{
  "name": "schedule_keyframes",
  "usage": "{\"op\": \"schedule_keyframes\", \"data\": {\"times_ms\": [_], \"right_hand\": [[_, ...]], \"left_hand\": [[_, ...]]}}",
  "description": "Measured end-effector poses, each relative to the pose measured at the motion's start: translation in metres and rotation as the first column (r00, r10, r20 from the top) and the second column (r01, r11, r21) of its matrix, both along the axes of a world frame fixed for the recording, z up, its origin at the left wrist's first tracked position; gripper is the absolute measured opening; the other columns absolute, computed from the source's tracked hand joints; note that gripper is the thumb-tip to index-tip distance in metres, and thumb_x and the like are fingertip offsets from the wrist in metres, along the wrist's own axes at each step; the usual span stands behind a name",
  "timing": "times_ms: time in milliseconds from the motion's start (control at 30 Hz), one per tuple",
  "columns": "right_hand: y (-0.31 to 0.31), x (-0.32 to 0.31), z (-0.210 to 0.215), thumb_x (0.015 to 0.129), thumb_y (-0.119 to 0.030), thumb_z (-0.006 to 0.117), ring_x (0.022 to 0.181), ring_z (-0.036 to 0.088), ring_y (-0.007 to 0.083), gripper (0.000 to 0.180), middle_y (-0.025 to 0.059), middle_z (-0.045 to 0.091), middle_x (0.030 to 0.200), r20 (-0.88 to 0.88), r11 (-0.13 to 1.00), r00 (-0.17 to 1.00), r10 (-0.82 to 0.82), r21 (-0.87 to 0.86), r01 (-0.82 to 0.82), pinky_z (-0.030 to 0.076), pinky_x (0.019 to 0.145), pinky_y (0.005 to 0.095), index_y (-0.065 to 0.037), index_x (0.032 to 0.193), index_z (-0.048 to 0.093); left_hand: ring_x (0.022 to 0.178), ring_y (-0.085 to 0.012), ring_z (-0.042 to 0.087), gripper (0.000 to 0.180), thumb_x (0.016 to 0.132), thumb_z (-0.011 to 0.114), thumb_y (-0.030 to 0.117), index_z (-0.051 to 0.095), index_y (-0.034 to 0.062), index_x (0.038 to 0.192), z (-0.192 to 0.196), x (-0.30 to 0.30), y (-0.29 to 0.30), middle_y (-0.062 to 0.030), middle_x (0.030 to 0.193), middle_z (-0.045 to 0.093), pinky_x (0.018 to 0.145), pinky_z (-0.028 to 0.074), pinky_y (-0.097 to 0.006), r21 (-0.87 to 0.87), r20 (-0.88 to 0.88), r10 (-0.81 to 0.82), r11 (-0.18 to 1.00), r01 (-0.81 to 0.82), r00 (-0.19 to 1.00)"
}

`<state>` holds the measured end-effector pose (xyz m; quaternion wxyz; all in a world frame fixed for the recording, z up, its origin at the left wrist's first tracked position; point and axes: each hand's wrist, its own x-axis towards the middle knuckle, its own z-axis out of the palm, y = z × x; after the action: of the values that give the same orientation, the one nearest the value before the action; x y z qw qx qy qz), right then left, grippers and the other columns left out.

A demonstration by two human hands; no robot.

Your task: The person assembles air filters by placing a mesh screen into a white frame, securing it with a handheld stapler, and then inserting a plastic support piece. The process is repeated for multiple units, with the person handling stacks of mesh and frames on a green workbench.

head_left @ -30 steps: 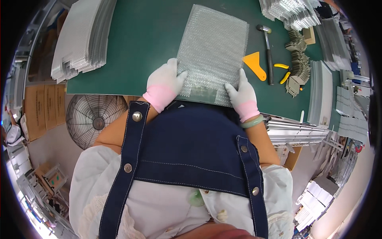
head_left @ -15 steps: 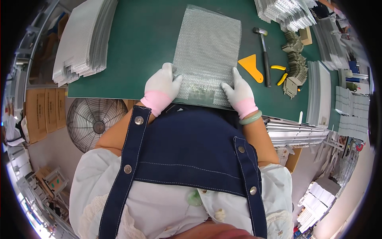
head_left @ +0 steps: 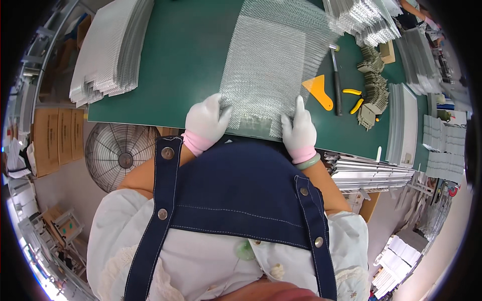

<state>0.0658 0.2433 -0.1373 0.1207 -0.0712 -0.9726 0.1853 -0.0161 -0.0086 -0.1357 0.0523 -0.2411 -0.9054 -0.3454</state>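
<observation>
A silvery mesh sheet (head_left: 263,65) lies flat on the green table in front of me, its near end at the table edge. A second mesh sheet (head_left: 319,25) overlaps its far part at an angle, reaching out to the right; which one is on top I cannot tell. My left hand (head_left: 207,120), in a white glove with a pink cuff, rests at the near left side of the sheet, thumb and fingers apart. Gloved the same way, my right hand (head_left: 300,128) is at the near right side, index finger stretched forward and thumb apart.
To the right lie a yellow scraper (head_left: 317,92), a hammer (head_left: 336,80), yellow-handled pliers (head_left: 355,105) and a row of small grey-brown pieces (head_left: 372,90). Mesh stacks stand far left (head_left: 108,45) and far right (head_left: 359,17). A fan (head_left: 123,158) stands below the table's left edge.
A second mesh sheet now shows across the far part of the first, slanting right. My right hand has drawn slightly nearer to me. The view has shifted a little.
</observation>
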Motion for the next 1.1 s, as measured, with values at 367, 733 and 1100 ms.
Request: {"op": "schedule_keyframes", "data": {"times_ms": [367, 733, 1100], "right_hand": [[0.012, -0.016, 0.011, 0.090, -0.030, 0.062, 0.099, 0.062, 0.0379, 0.063, 0.0207, 0.061, 0.107, 0.248, 0.999, 0.968, 0.028, -0.052, -0.015, 0.051, 0.085, 0.0440, -0.004, 0.143, 0.040], [0.011, -0.047, 0.018, 0.091, -0.034, 0.062, 0.096, 0.063, 0.0381, 0.061, 0.0219, 0.062, 0.106, 0.246, 0.997, 0.967, 0.060, 0.022, -0.068, 0.052, 0.083, 0.0448, -0.004, 0.141, 0.045], [0.008, -0.051, 0.004, 0.089, -0.046, 0.059, 0.140, 0.034, 0.0335, 0.070, 0.0172, 0.041, 0.149, 0.216, 0.885, 0.971, 0.100, 0.428, -0.186, 0.022, 0.114, 0.0560, -0.010, 0.146, 0.041]], "left_hand": [[0.083, -0.0355, 0.068, 0.045, 0.087, 0.068, 0.027, 0.054, -0.0029, 0.118, 0.016, -0.016, 0.014, -0.0205, 0.089, 0.068, 0.075, 0.054, -0.041, -0.189, 0.184, 0.097, 0.980, -0.062, 0.978], [0.130, -0.0363, 0.045, 0.058, 0.083, 0.060, 0.021, 0.047, 0.0061, 0.138, 0.021, -0.037, 0.015, -0.0228, 0.138, 0.049, 0.108, 0.034, -0.053, -0.408, -0.301, -0.105, 0.912, -0.029, 0.948], [0.141, -0.0383, 0.032, 0.068, 0.089, 0.058, 0.042, 0.041, 0.0075, 0.145, 0.019, -0.075, -0.011, -0.0171, 0.150, 0.040, 0.117, 0.020, -0.055, -0.541, -0.031, -0.371, 0.787, 0.297, 0.928]]}}
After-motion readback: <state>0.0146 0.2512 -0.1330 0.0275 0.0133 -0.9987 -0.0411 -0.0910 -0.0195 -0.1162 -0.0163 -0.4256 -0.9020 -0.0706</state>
